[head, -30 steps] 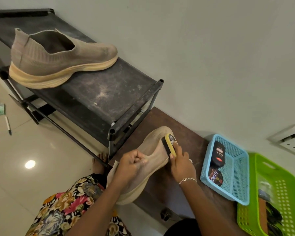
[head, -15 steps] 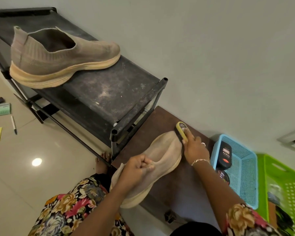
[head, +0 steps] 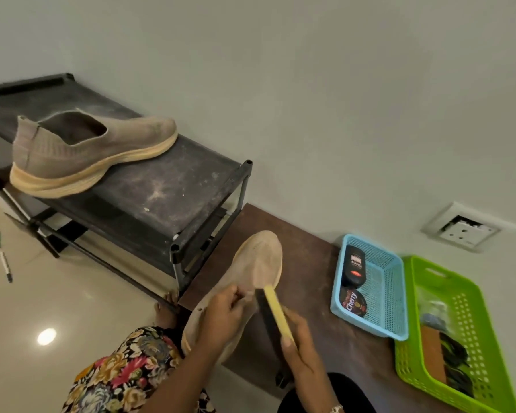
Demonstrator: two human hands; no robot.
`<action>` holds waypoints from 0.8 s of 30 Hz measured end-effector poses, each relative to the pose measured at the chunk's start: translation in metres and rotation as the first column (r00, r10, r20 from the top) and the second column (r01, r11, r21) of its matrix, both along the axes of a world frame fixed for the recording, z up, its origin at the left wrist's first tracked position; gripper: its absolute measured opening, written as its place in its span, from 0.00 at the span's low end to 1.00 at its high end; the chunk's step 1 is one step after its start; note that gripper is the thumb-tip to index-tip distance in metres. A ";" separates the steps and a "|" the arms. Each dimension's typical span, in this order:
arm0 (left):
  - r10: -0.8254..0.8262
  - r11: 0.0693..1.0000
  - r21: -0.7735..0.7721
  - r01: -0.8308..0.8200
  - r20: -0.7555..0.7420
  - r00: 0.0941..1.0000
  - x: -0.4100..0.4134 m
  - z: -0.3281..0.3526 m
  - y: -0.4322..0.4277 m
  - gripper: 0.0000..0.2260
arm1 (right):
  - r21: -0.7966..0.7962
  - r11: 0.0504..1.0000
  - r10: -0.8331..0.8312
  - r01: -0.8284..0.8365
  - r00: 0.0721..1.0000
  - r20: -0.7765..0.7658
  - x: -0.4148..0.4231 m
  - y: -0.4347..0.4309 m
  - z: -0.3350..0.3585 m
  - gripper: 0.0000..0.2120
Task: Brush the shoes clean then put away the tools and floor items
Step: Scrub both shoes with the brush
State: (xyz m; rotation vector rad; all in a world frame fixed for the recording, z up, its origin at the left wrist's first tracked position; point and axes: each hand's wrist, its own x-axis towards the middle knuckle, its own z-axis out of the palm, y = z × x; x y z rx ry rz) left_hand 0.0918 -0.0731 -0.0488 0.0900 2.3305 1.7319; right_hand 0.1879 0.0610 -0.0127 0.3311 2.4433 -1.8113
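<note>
Glossy floor (head: 72, 296) beneath a white wall (head: 310, 84). Left to right: marker (head: 5, 266); dusty rack (head: 161, 201) bearing one shoe (head: 81, 153); your left hand (head: 221, 320) gripping the second shoe (head: 259, 260); your right hand (head: 303, 353) clasping the brush (head: 276, 308) against it; blue basket (head: 395, 296), green basket (head: 474, 305).

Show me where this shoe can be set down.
Bare rack top between the resting shoe and its corner post; brown board between the held shoe and blue basket. Crowded: green basket.
</note>
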 end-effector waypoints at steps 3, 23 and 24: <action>-0.029 0.987 -0.159 -0.007 -0.225 0.974 0.010 0.025 -0.001 0.14 | -0.071 0.961 -0.274 0.268 0.956 -0.107 0.008 0.009 -0.004 0.14; -0.416 0.565 -0.806 -0.175 -0.462 0.783 -0.036 0.044 -0.014 0.19 | -0.140 0.944 -0.312 0.297 0.945 -0.099 -0.003 0.010 -0.018 0.17; -0.314 0.617 -0.760 -0.206 -0.478 0.820 -0.030 0.046 -0.016 0.16 | -0.146 0.941 -0.321 0.306 0.942 -0.093 -0.003 0.010 -0.018 0.18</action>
